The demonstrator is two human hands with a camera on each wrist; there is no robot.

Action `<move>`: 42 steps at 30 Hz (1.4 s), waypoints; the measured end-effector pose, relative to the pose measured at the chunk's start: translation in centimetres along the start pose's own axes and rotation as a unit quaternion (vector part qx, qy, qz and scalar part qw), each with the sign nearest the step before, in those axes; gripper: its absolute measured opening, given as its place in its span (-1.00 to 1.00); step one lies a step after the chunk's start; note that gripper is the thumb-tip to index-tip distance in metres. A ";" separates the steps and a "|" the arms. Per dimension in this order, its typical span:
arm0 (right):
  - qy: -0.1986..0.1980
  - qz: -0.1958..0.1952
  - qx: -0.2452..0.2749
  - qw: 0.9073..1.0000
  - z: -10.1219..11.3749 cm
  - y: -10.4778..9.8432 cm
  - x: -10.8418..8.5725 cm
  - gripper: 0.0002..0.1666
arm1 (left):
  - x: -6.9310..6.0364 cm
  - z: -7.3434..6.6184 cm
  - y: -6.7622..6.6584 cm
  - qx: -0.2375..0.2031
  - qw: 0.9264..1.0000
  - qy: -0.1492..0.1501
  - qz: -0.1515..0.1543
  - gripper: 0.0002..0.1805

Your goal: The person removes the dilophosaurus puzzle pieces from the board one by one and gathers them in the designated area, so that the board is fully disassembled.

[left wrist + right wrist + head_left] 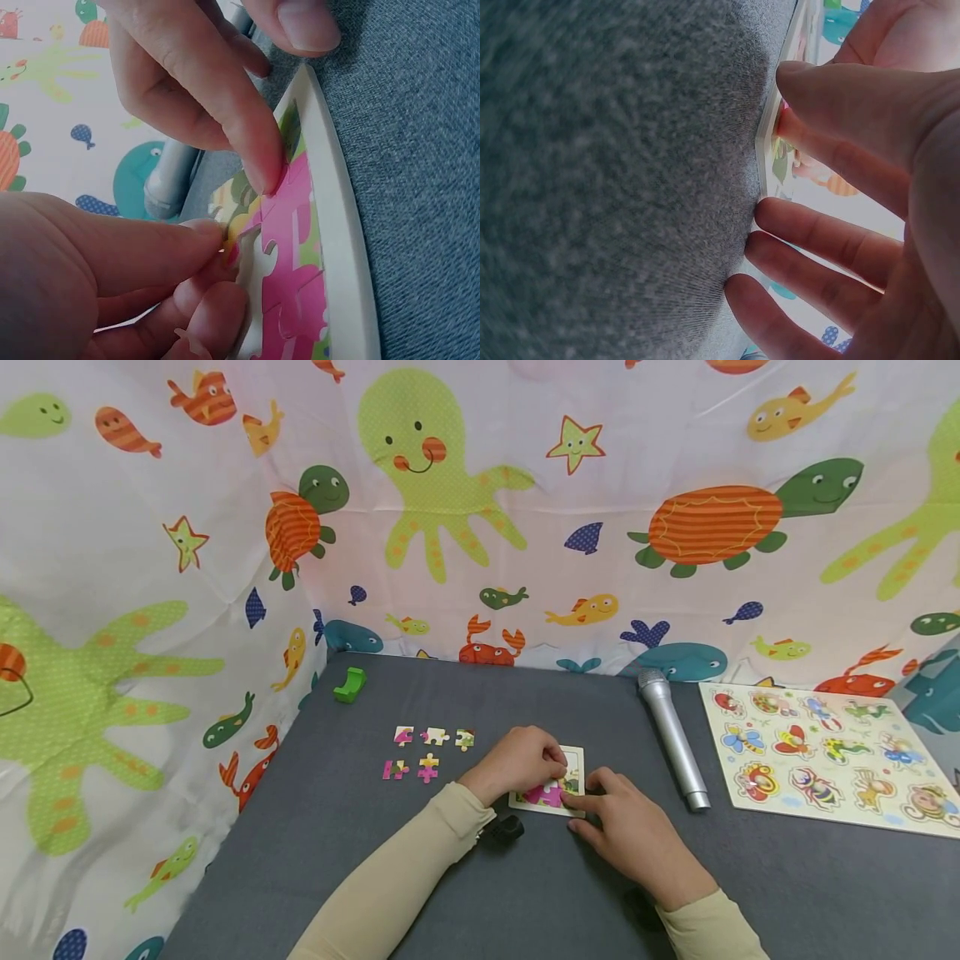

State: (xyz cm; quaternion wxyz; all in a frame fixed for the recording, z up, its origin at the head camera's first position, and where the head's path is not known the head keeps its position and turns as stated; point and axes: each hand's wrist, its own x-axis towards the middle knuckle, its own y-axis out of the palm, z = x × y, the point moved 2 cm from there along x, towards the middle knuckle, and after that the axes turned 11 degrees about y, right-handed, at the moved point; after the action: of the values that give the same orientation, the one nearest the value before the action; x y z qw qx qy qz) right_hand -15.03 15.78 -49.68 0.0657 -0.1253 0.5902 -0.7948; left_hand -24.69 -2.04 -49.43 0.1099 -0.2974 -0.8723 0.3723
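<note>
A small framed jigsaw puzzle [580, 777] lies between both hands. My left hand [522, 762] is over its upper left part. In the left wrist view its thumb and finger pinch a yellow-and-pink puzzle piece [238, 223] at the joined pink pieces [289, 232]. A pale jagged edge [192, 342] shows under the left fingers; what it belongs to is unclear. From the right, my right hand [626, 822] presses its index fingertip on the pink pieces. Its other fingers [817, 236] are spread, with tips at the cloth and frame, and its thumb is near the frame's edge.
Several loose puzzle pieces [434, 737] lie left of the hands. Behind them is a green block [349, 685]. A silver microphone [675, 739] lies right of the puzzle, beside a board of animal pictures [832, 760]. A printed curtain [450, 460] borders the table's back and left.
</note>
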 end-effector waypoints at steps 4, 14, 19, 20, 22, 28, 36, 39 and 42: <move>-0.005 -0.001 -0.003 1.000 0.2 0.0 0.1 -0.60 | -0.1 0.0 0.0 0.007 1.000 0.005 -0.002 -0.89; -0.003 0.001 0.000 1.000 0.4 -0.2 0.2 -0.56 | -0.6 0.8 -1.3 -0.013 1.000 0.011 -0.008 -0.87; 0.008 0.006 0.002 1.000 0.4 -0.2 0.2 -0.53 | -2.4 2.2 -3.7 -0.008 1.000 0.006 -0.019 -0.88; 0.011 0.009 0.003 1.000 0.4 -0.2 0.2 -0.52 | -3.0 2.6 -4.2 -0.007 1.000 0.001 -0.023 -0.89; 0.013 0.009 0.004 1.000 0.3 -0.2 0.2 -0.51 | -4.2 3.6 -5.4 -0.005 1.000 -0.008 -0.029 -0.90; 0.016 0.006 0.004 1.000 0.2 -0.2 0.1 -0.50 | -7.7 6.8 -8.0 -0.012 0.999 -0.040 -0.029 -0.93; 0.015 0.004 0.006 1.000 0.2 -0.1 0.0 -0.50 | -9.2 8.3 -9.4 -0.026 0.998 -0.056 -0.027 -0.92; 0.015 0.004 0.004 1.000 0.1 -0.2 0.0 -0.50 | -9.3 8.4 -9.4 -0.022 0.997 -0.064 -0.029 -0.93; 0.015 0.004 0.003 1.000 0.1 -0.1 0.0 -0.50 | -9.3 8.5 -9.2 -0.013 0.997 -0.066 -0.030 -0.93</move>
State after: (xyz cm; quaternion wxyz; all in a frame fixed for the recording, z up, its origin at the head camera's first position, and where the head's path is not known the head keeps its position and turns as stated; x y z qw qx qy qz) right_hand -15.02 15.71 -49.57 0.0607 -0.1107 0.5893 -0.7980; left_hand -24.79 -17.58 -48.46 0.0594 -0.2477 -0.8909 0.3760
